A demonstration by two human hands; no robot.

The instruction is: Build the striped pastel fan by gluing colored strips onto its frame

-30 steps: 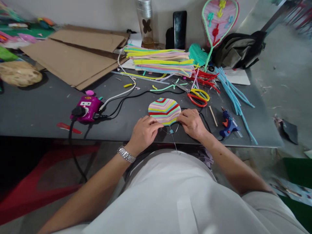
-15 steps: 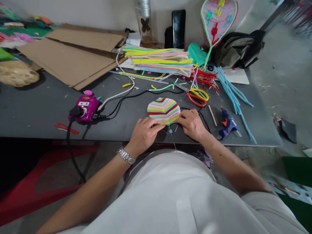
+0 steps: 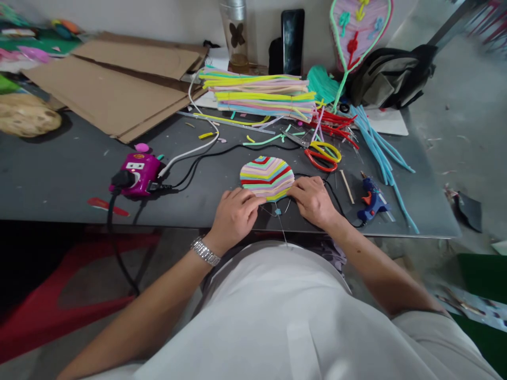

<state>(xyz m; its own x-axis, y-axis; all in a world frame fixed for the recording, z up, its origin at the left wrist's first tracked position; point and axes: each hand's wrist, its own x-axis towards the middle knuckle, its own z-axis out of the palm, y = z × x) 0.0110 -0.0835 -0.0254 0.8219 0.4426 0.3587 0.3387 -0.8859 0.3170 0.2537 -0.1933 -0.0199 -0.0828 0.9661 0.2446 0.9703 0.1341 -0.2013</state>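
Note:
A rounded panel of striped pipe cleaners (image 3: 267, 177) in pink, yellow, red and mint lies near the table's front edge. My left hand (image 3: 234, 215) pinches its lower left rim, thumb and fingers together. On the lower right rim, my right hand (image 3: 312, 199) has its fingers closed in the same way. Thin wire sticks out below the panel toward me, with a small blue piece (image 3: 278, 211) on it. Part of the rim is hidden under my fingers.
Scissors (image 3: 322, 155), a blue glue gun (image 3: 371, 199) and light blue pipe cleaners (image 3: 382, 150) lie to the right. Bundled pipe cleaners (image 3: 259, 95) are behind the panel. A purple power socket (image 3: 139, 173) with cables and cardboard sheets (image 3: 114, 100) are on the left.
The camera view has shifted slightly. Both hands stay at the panel's lower rim, and the panel has barely moved.

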